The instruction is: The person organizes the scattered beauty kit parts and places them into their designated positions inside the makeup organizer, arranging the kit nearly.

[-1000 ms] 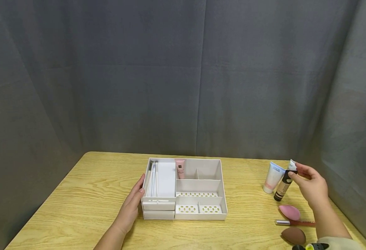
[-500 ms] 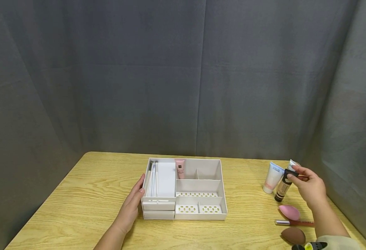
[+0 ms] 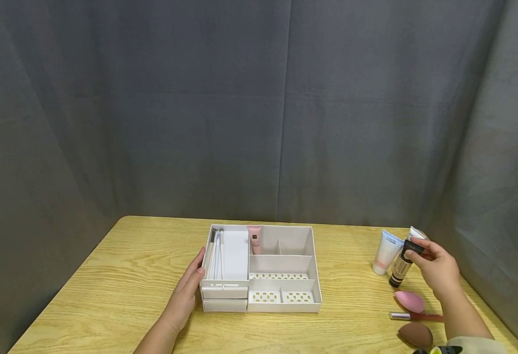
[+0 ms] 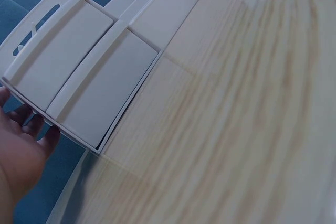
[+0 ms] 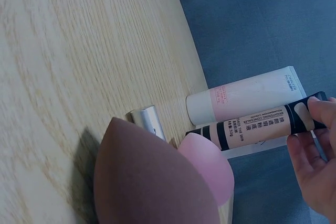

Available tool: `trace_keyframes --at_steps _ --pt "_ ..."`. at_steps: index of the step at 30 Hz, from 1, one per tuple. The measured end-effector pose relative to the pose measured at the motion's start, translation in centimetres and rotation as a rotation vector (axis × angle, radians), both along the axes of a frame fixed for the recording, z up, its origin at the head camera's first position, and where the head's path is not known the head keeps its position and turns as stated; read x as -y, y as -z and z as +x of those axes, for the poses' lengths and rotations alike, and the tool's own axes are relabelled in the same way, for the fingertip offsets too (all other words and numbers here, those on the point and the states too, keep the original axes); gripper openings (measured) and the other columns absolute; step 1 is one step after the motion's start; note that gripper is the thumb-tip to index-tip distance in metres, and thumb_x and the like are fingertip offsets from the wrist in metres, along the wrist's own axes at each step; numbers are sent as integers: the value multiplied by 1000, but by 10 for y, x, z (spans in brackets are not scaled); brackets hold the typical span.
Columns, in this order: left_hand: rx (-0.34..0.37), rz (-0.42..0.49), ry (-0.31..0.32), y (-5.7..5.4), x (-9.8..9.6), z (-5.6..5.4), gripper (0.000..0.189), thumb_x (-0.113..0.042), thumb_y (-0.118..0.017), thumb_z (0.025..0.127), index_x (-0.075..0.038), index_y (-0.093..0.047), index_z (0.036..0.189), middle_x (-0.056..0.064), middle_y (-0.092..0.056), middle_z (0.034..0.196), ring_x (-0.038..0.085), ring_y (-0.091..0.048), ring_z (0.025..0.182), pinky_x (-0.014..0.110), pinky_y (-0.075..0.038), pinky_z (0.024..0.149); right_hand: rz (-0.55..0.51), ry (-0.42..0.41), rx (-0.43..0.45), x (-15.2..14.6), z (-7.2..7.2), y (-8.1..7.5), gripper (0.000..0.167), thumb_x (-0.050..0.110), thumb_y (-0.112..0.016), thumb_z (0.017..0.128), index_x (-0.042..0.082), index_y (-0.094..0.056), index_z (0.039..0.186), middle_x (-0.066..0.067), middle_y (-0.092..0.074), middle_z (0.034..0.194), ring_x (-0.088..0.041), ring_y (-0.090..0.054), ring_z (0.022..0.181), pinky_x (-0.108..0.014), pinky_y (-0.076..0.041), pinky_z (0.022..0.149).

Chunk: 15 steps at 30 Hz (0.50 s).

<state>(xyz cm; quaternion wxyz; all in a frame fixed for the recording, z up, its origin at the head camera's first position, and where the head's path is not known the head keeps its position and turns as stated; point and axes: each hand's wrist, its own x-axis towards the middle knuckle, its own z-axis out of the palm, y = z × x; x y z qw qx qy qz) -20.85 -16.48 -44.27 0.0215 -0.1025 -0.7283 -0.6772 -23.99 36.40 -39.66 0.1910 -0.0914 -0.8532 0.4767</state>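
Beside the white organizer box [image 3: 285, 307], my left hand [image 3: 185, 295] rests its fingers along the left wall. In the left wrist view, those fingertips touch the box's side next to its two drawers [image 4: 84, 61]. My right hand [image 3: 440, 268] pinches the black top end of a beige-and-black foundation tube [image 3: 401, 265], thumb in front. The tube stands slightly tilted, cap down. Close on its left is a white-and-pink tube [image 3: 386, 253], upright. A further white tube [image 3: 413, 233] is mostly hidden behind the foundation tube and my fingers.
In the box lie several thin brushes [image 3: 217, 253], left, and a small pink tube [image 3: 255, 239] in a back compartment. Near my right forearm lie a pink makeup sponge [image 3: 410, 301], a lip gloss tube [image 3: 413, 316] and a brown sponge [image 3: 415, 334]. Grey curtains [image 3: 276, 108] surround the table.
My right hand has shifted slightly down and left, its grip settling on the foundation tube's top. The tube has moved a little toward me. My left hand stays put.
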Motion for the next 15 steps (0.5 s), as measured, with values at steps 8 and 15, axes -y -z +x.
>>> trace_keyframes --at_steps 8,15 --pt "-4 -5 2 0 0 0 57 -33 -30 107 -13 -16 158 11 -11 166 34 -5 153 53 -6 123 -12 3 16 0 1 -2 28 25 -68 93 20 -66 121 36 -51 80 21 -52 75 -6 -44 63" --pt "-1 -9 -2 0 0 0 58 -33 -30 107 -12 -15 158 11 -11 166 34 -5 153 53 -6 123 -12 -27 4 5 2 -10 33 25 -68 93 16 -64 124 36 -52 81 20 -52 77 -5 -46 64"
